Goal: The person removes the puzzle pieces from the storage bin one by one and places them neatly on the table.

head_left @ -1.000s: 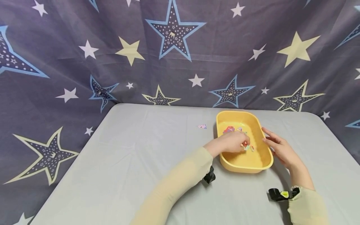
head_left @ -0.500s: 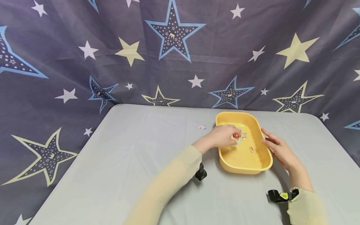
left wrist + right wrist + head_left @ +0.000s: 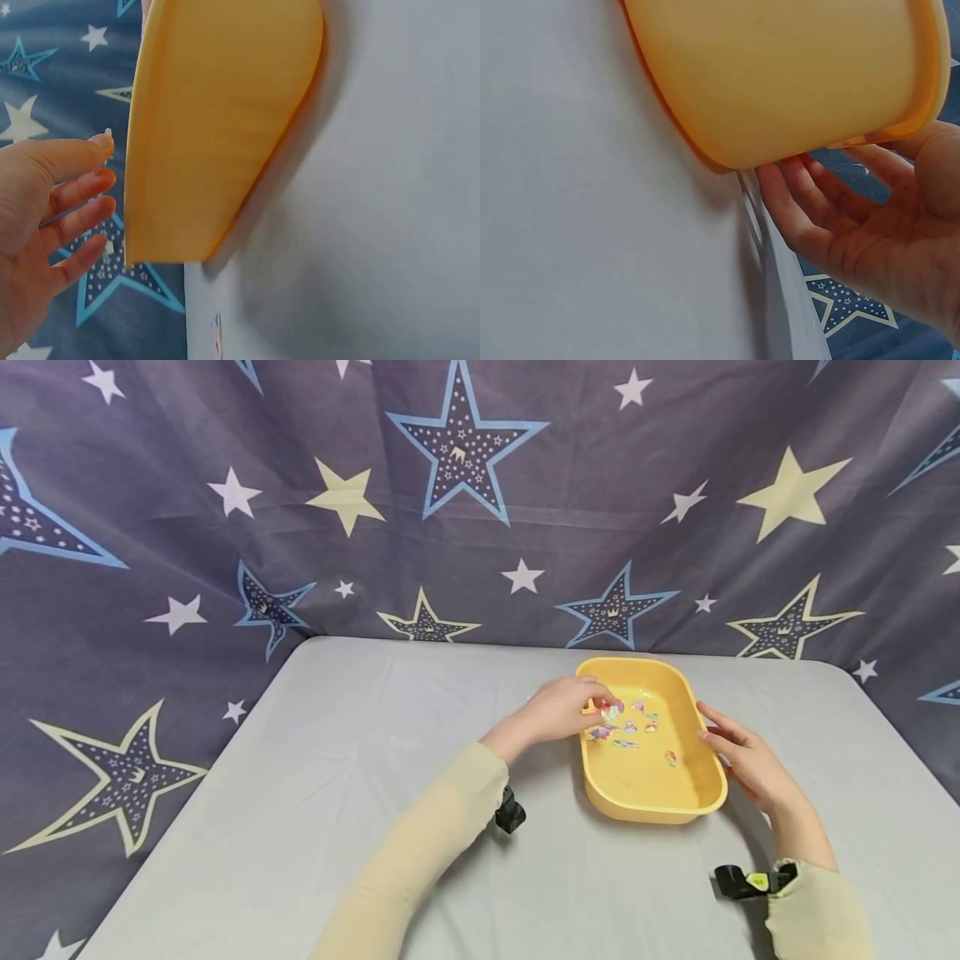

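A yellow tray stands on the right part of the table, with several small colourful stickers lying flat inside. Over its left rim, my left hand pinches a small colourful sticker between thumb and fingertips. In the left wrist view the sticker shows only as a thin pale edge at the thumb tip, and the other fingers are loosely bent. My right hand holds the tray's right side, thumb at the rim. In the right wrist view its fingers lie against the outer wall.
The table has a pale grey cover. Behind it hangs a dark curtain with stars. Left of the tray a small pink cutout lies mostly hidden behind my left hand. Black wrist cameras sit at both cuffs.
My left hand has moved left from the middle of the tray to its left rim, uncovering stickers and covering the pink cutout outside. My right hand has stayed on the tray.
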### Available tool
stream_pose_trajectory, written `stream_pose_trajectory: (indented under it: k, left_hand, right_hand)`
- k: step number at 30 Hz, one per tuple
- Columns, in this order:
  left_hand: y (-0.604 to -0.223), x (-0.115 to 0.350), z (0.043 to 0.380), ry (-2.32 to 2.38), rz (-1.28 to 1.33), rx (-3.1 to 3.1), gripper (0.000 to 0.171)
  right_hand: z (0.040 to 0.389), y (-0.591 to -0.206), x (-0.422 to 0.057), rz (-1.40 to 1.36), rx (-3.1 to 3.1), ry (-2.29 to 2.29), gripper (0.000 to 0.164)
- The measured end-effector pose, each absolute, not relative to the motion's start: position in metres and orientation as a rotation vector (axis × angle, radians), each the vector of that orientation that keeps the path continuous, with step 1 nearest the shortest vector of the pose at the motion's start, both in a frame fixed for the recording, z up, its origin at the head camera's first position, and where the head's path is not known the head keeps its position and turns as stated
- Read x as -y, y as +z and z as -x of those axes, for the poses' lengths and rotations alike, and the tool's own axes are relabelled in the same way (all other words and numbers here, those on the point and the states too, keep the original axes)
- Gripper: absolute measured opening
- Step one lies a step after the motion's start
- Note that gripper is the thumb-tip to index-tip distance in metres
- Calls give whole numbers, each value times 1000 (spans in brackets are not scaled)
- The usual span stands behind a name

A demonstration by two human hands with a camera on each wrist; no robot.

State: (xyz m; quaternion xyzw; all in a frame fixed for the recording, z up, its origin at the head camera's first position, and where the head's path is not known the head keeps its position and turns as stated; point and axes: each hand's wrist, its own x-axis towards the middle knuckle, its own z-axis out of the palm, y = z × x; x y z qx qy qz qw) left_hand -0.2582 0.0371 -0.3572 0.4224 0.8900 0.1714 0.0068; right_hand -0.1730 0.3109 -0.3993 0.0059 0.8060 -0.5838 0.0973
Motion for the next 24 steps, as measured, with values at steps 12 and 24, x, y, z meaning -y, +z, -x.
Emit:
stream_pose_trajectory:
  k: [12, 24]
  left_hand:
    - [-365, -3, 269, 665, -1240, -2855, 26]
    - [-375, 21, 275, 698, -1098, -2870, 28]
  right_hand:
    - [172, -398, -310, -11, -2391, -1722, 62]
    - [172, -399, -311, -8, -2386, -1740, 62]
